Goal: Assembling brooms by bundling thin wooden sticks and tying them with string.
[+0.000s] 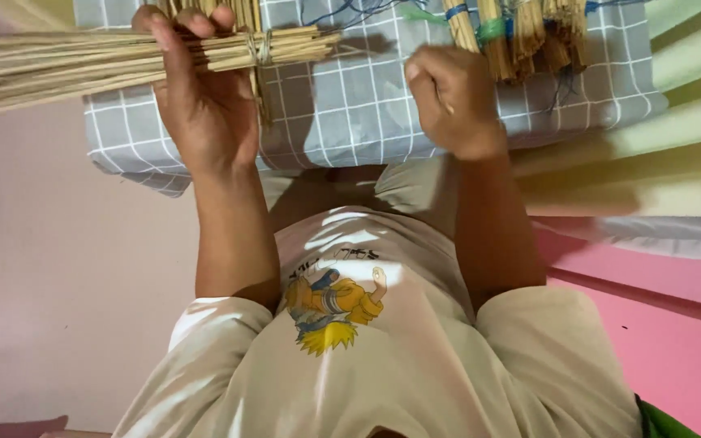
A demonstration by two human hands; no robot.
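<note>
Spread across 12 o'clock: grey checked cushion (367, 105), or possibly a folded cloth, hard to tell from above. Held over its 10 o'clock corner and running off toward 9 o'clock: long bundle of pale sticks (58, 65). Judged light, springy along its length, brittle stick by stick, and liable to splay at the loose end. Best gripped close to the pale tie (263, 47) near its 3 o'clock end, where packed tight.

At 1 o'clock on the cushion: shorter tied bundles (521, 32), banded blue and green.

Left hand (204, 105) wrapped closed around the long bundle just beside the tie. Right hand (452, 101) curled into a fist at 1 o'clock, contents hidden.

No packages or signs seen; only a yellow-and-blue cartoon print (330, 312) on the pale shirt (415, 365) at 6 o'clock.
</note>
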